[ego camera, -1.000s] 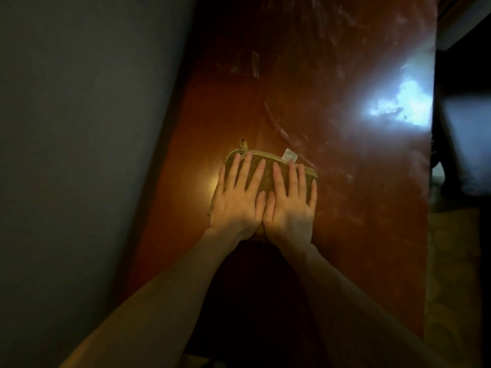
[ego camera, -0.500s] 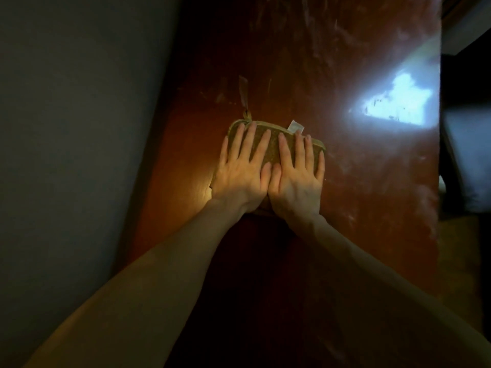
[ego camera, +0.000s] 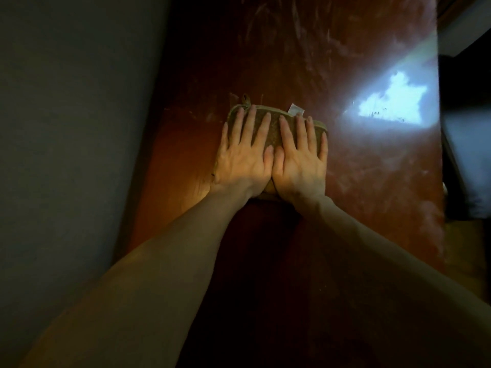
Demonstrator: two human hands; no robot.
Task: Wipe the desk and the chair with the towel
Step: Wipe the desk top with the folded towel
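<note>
A folded olive-brown towel with a small loop and a white tag lies flat on the reddish-brown desk. My left hand and my right hand press on it side by side, palms down, fingers spread and pointing away from me, thumbs touching. The hands cover most of the towel; only its far edge and corners show. The desk surface is streaked with pale dusty smears, mostly ahead and to the right. No chair is recognisable in this dim view.
A grey wall runs along the desk's left edge. A bright window reflection glares on the desk's right side. Beyond the right edge lie dark, blurred shapes and a patch of floor.
Both hands have pushed the towel forward along the desk, away from me, with arms stretching out further. Their flat hold on the towel is unchanged.
</note>
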